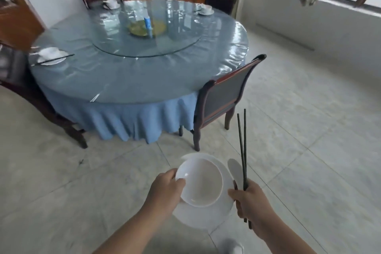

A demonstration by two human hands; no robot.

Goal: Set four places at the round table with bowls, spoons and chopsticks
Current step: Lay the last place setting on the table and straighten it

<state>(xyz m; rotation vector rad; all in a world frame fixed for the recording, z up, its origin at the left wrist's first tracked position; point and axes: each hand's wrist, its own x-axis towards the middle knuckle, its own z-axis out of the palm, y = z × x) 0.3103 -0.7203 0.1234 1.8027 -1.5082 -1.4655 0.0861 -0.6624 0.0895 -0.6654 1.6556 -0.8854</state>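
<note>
The left hand [167,186] pinches a white bowl [199,181] and the plate [206,212] beneath it; the right hand [250,202] is closed around black chopsticks [243,150] and a white spoon [235,169]. Three places already sit on the round table [123,80], so this looks like the fourth, bound for the bare edge by the near chair [222,97].

Glossy white bowl [199,181]; clear plastic-covered table [115,80].

Bare forearms, no sleeves; white shoe [232,247].
</note>
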